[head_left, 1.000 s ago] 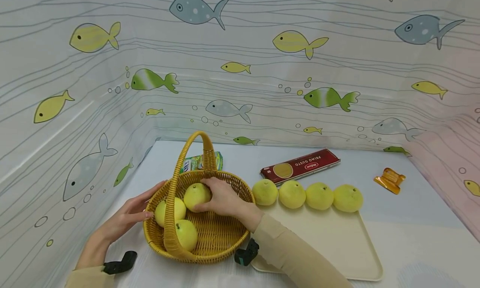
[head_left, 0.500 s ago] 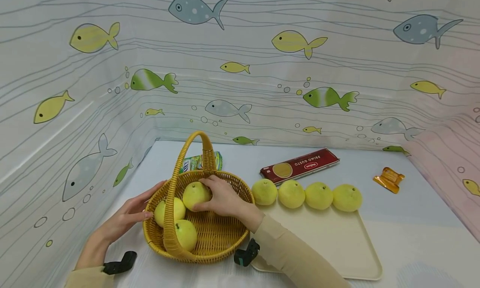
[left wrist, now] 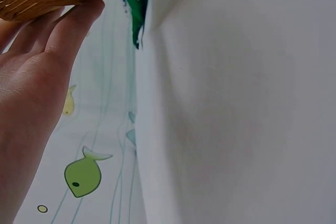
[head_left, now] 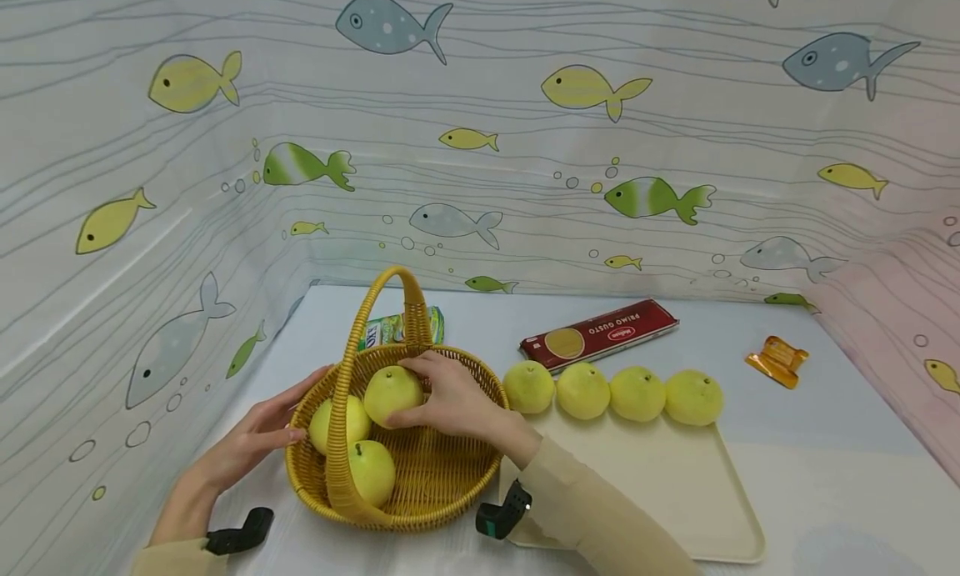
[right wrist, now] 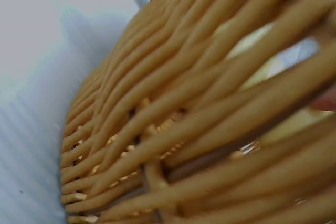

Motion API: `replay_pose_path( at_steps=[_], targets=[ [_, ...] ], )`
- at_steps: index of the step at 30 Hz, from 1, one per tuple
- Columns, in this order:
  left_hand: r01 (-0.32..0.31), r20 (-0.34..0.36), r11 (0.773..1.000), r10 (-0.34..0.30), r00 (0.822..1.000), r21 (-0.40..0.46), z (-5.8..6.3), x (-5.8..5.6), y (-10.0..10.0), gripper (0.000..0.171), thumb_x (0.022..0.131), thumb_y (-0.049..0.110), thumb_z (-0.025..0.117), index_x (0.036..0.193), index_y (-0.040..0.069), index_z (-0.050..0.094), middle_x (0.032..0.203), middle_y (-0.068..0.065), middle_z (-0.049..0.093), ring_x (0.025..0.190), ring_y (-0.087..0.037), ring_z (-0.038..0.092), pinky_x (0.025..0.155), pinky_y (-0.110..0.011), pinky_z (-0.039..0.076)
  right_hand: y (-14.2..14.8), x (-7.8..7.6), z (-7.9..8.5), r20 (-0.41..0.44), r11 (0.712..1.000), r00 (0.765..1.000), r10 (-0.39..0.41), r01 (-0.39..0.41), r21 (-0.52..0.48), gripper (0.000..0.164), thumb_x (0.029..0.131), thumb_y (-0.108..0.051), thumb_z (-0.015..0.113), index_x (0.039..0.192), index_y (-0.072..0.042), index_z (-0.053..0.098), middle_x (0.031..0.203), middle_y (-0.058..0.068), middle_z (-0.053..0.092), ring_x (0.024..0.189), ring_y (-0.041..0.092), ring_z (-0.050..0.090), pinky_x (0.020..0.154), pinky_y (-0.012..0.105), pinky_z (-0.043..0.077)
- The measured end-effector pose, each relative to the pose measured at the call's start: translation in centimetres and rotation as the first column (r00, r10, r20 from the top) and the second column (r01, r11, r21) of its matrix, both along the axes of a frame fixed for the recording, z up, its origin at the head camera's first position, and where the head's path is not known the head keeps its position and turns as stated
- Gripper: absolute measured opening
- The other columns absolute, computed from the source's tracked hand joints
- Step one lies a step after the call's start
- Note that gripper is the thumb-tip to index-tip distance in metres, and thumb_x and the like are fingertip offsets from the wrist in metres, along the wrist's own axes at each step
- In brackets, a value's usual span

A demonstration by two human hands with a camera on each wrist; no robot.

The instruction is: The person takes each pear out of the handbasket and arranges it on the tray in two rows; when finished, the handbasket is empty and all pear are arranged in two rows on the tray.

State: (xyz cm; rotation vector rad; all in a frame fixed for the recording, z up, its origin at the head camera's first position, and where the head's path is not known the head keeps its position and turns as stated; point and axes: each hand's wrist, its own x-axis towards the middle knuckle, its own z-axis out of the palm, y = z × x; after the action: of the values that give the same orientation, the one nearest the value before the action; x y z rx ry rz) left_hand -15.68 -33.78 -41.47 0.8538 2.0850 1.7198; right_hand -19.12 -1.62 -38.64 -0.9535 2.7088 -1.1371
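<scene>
My right hand (head_left: pixel 450 399) reaches into a yellow wicker basket (head_left: pixel 438 476) in the head view. It grips a round yellow citrus fruit (head_left: pixel 392 395), thumb in front and fingers behind. Two similar fruits, one behind the handle (head_left: pixel 322 426) and one nearer me (head_left: pixel 372 473), lie at the basket's left side. My left hand (head_left: pixel 247 438) rests against the left outside of the basket, thumb at the rim. In the left wrist view its extended fingers (left wrist: pixel 79 22) touch the wickerwork. Basket weave fills most of the right wrist view and largely hides the right hand.
Several yellow fruits (head_left: pixel 637 393) stand in a row along the far edge of a cream tray (head_left: pixel 652 493). Behind them lies a dark red pasta pack (head_left: pixel 600 334). An orange wrapped item (head_left: pixel 778 361) sits farther right; a green packet (head_left: pixel 386 329) is behind the basket.
My right wrist has shifted slightly to the right while the fingers stay on the same fruit. The head view has tilted a little. The left hand keeps its place on the basket.
</scene>
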Motion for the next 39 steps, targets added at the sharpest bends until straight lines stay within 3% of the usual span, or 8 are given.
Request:
replay_pose_path(
  at_steps=[9,13,19,31,39],
  targets=[
    [-0.006,-0.011,1.000,0.006,1.000,-0.003,-0.2,0.0,-0.1,0.074,0.094,-0.010,0.043,0.159,-0.002,0.008,0.166,-0.021,0.001,0.150,0.004,0.016,0.111,-0.009,0.025,2.0,1.3,1.2,-0.036,0.998,0.999,0.027,-0.029,-0.055,0.071,0.075,-0.047,0.084,0.136,-0.017,0.062,0.120,-0.003,0.063,0.103,0.009,0.058,0.088,0.024,0.049],
    [-0.008,-0.011,1.000,0.008,1.000,-0.005,-0.2,0.0,-0.1,0.074,0.094,-0.010,0.043,0.159,-0.002,0.008,0.166,-0.021,0.001,0.150,0.004,0.016,0.111,-0.010,0.025,3.2,1.5,1.6,-0.007,0.989,0.999,0.049,-0.049,-0.141,0.070,0.074,-0.041,0.087,0.134,-0.014,0.063,0.122,-0.002,0.063,0.106,0.010,0.060,0.087,0.020,0.052],
    [-0.008,-0.025,1.000,0.008,1.000,-0.004,-0.1,0.1,-0.1,0.073,0.094,-0.010,0.043,0.159,-0.003,0.009,0.167,-0.020,0.003,0.150,0.003,0.016,0.111,-0.009,0.025,5.3,1.6,2.2,0.034,0.960,0.998,0.061,-0.049,-0.274,0.070,0.074,-0.028,0.089,0.135,-0.007,0.061,0.124,0.003,0.063,0.111,0.016,0.063,0.089,0.023,0.055],
    [-0.024,-0.030,1.000,0.023,0.999,-0.021,-0.1,-0.1,-0.1,0.074,0.094,-0.009,0.045,0.159,0.000,0.010,0.167,-0.019,0.004,0.150,0.003,0.015,0.111,-0.008,0.024,10.6,2.2,2.7,0.074,0.939,0.997,-0.036,0.059,-0.339,0.069,0.072,-0.024,0.091,0.133,-0.009,0.063,0.127,0.001,0.062,0.116,0.019,0.063,0.089,0.025,0.056],
    [-0.019,-0.016,1.000,0.019,1.000,-0.023,-0.3,-0.1,-0.1,0.075,0.094,-0.009,0.044,0.159,0.000,0.009,0.167,-0.019,0.003,0.150,0.005,0.016,0.110,-0.009,0.025,13.4,2.8,1.9,0.072,0.941,0.992,-0.102,0.119,-0.317,0.069,0.071,-0.026,0.092,0.132,-0.012,0.064,0.128,0.001,0.062,0.112,0.022,0.064,0.089,0.026,0.057]
  ],
)
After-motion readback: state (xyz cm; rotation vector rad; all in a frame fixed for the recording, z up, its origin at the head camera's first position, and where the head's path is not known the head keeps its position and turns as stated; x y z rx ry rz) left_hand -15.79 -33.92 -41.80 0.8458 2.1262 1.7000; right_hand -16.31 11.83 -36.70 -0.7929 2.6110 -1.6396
